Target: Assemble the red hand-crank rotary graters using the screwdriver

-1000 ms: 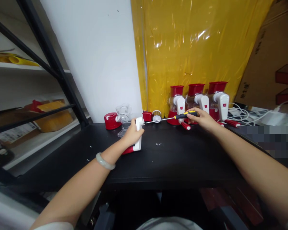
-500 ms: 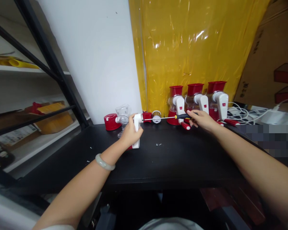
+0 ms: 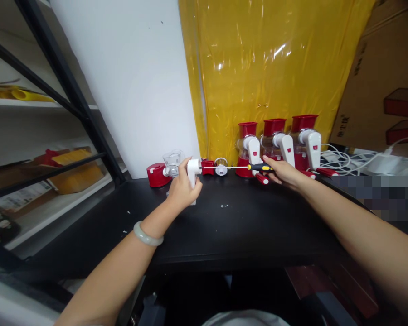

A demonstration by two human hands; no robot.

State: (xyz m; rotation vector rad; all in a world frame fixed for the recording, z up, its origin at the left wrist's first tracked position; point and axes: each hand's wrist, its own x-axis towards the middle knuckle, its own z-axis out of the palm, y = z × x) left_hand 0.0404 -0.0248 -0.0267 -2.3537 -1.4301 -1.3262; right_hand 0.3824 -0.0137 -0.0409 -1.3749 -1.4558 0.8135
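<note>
My left hand (image 3: 184, 188) grips a white crank handle (image 3: 193, 168), its round hub turned to the right. My right hand (image 3: 283, 173) is closed on the black and yellow grip of a screwdriver (image 3: 263, 168). The long shaft lies level, with its tip at the hub's opening; whether it meets a screw there is hidden. Behind my left hand are a red base (image 3: 158, 174) and a clear plastic housing (image 3: 172, 163). A red part (image 3: 208, 166) and a grater drum (image 3: 221, 166) stand at the back, beyond the shaft.
Three assembled rotary graters (image 3: 248, 149) stand in a row at the back right. Small screws (image 3: 224, 206) lie on the black table (image 3: 245, 235). White cables (image 3: 347, 160) are heaped at right, and a shelf rack (image 3: 64, 81) stands at left.
The screwdriver's grip has turned, showing more yellow. The crank handle has tilted, and its lower end is now mostly behind my left hand. The view has shifted slightly.
</note>
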